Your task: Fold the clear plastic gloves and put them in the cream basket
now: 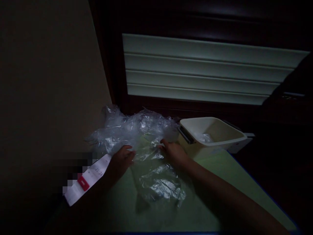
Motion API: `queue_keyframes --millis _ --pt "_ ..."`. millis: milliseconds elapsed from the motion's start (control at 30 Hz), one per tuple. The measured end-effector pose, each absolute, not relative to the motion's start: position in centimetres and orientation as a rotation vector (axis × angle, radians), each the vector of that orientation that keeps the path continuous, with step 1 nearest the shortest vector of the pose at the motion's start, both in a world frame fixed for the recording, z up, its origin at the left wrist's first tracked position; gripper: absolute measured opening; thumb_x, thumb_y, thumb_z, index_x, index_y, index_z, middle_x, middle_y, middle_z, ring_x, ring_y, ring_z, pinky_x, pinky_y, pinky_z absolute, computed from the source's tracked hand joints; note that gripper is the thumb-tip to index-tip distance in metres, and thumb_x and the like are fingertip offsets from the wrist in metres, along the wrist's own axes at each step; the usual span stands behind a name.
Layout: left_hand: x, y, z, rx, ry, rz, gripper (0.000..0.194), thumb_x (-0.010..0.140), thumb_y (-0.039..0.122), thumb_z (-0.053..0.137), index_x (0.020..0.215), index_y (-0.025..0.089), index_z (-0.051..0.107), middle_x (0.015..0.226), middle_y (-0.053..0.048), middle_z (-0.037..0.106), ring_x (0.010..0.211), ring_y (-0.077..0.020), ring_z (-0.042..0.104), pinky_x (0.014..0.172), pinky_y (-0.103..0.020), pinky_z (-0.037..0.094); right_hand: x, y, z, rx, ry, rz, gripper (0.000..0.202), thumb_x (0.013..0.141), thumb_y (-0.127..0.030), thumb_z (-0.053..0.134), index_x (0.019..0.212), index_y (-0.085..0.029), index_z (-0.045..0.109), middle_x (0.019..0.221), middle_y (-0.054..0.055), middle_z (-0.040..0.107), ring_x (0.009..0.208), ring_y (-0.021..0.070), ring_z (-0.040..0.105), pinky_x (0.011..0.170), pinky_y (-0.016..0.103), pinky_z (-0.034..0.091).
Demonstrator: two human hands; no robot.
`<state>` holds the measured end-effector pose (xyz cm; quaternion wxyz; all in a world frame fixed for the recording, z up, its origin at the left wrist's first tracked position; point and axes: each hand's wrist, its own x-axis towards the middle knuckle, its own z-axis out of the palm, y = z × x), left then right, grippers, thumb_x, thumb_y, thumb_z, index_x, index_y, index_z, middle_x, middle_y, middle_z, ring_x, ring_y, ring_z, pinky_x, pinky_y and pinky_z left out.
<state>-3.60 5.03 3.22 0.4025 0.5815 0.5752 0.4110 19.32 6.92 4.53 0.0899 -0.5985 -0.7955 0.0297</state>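
Note:
A thin clear plastic bag [162, 186] lies spread and wrinkled on the green tabletop [207, 199]. On its upper left edge my left hand [122, 161] has its fingers curled together, closed on the film. My right hand [173, 152] pinches the same bag at its upper right, thumb and fingers bent inward. Just beyond both hands is a loose heap of crumpled clear plastic bags [139, 124]. Dim light makes the exact fingertip contact hard to see.
A cream plastic bin [220, 143] with dark side clips stands right of my right hand, some clear plastic inside. At left, a lit phone [91, 179] lies beside my left forearm. A wall [49, 81] and a dark slatted door [195, 71] border the table.

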Motion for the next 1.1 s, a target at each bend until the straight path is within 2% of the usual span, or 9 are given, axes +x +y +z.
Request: queue_keyframes --millis 67,133,233,367,467,600,700,833,1100 --pt "-3.7 4.7 3.1 1.777 1.521 1.062 0.029 0.083 0.031 0.053 0.110 0.018 0.053 0.118 -0.013 0.061 0.112 -0.0311 0.058 0.095 -0.051 0.045 19.2 7.4 3.6 -1.786 -2.384 0.090 0.031 0.098 -0.037 0.047 0.119 -0.015 0.055 0.097 0.006 0.068 0.078 0.0179 0.066 0.070 0.034 0.053" --pt "-3.2 4.0 3.0 2.093 1.473 0.987 0.030 0.085 0.028 0.048 0.111 0.016 0.056 0.128 -0.015 0.056 0.124 -0.0320 0.048 0.105 -0.053 0.034 19.2 7.8 3.1 -1.778 -2.402 0.084 0.032 0.097 -0.035 0.049 0.121 -0.015 0.054 0.103 0.007 0.065 0.081 0.0179 0.066 0.073 0.037 0.054" --pt "-1.9 2.7 2.2 2.474 1.260 0.719 0.031 0.085 0.027 0.047 0.110 0.015 0.062 0.126 -0.013 0.060 0.121 -0.0288 0.052 0.106 -0.046 0.036 19.3 8.1 3.4 -1.734 -2.420 0.065 0.032 0.098 -0.025 0.043 0.128 -0.015 0.050 0.111 0.014 0.064 0.089 0.0236 0.067 0.076 0.037 0.053" --pt "-0.6 2.5 0.2 2.725 1.194 0.480 0.052 0.090 0.036 0.049 0.129 0.003 0.049 0.141 -0.023 0.044 0.133 -0.0332 0.037 0.110 -0.048 0.032 18.3 6.1 4.9 -1.577 -2.443 0.064 0.039 0.097 -0.016 0.037 0.135 -0.010 0.044 0.130 0.020 0.054 0.114 0.0272 0.058 0.092 0.039 0.048" --pt "-0.8 3.3 -1.2 2.803 1.194 0.399 0.057 0.090 0.038 0.049 0.136 0.004 0.042 0.144 -0.022 0.040 0.136 -0.0316 0.034 0.112 -0.046 0.030 17.1 3.3 5.0 -1.402 -2.513 0.113 0.048 0.096 -0.031 0.042 0.138 -0.008 0.040 0.142 0.017 0.045 0.130 0.0222 0.044 0.106 0.031 0.038" --pt "-1.3 3.8 -2.0 2.851 1.216 0.370 0.060 0.091 0.039 0.047 0.138 0.002 0.039 0.146 -0.023 0.035 0.137 -0.0324 0.031 0.111 -0.047 0.031 17.8 0.8 2.4 -1.158 -2.619 0.191 0.065 0.093 -0.038 0.047 0.144 -0.001 0.029 0.150 0.024 0.030 0.139 0.0313 0.026 0.111 0.047 0.032" --pt "-1.3 3.6 -2.1 2.866 1.262 0.369 0.066 0.095 0.048 0.037 0.137 -0.002 0.038 0.146 -0.026 0.031 0.137 -0.0350 0.029 0.110 -0.049 0.032 20.8 0.8 0.1 -1.284 -2.626 0.162 0.061 0.096 -0.041 0.041 0.141 0.001 0.036 0.147 0.028 0.031 0.139 0.0347 0.025 0.109 0.054 0.030" --pt "-1.2 3.4 -2.2 2.902 1.303 0.349 0.068 0.096 0.053 0.031 0.139 0.001 0.035 0.148 -0.023 0.030 0.138 -0.0334 0.028 0.110 -0.047 0.031 25.7 1.2 -1.2 -1.395 -2.576 0.090 0.059 0.097 -0.041 0.039 0.144 -0.006 0.034 0.148 0.024 0.033 0.139 0.0330 0.026 0.108 0.058 0.028" --pt "-1.1 3.5 -2.2 2.899 1.329 0.348 0.067 0.097 0.054 0.026 0.137 0.001 0.036 0.147 -0.024 0.031 0.137 -0.0332 0.030 0.109 -0.047 0.031 28.7 -0.5 -0.4 -1.478 -2.427 0.055 0.057 0.096 -0.024 0.037 0.150 -0.017 0.020 0.147 0.019 0.038 0.131 0.0307 0.043 0.101 0.049 0.045"
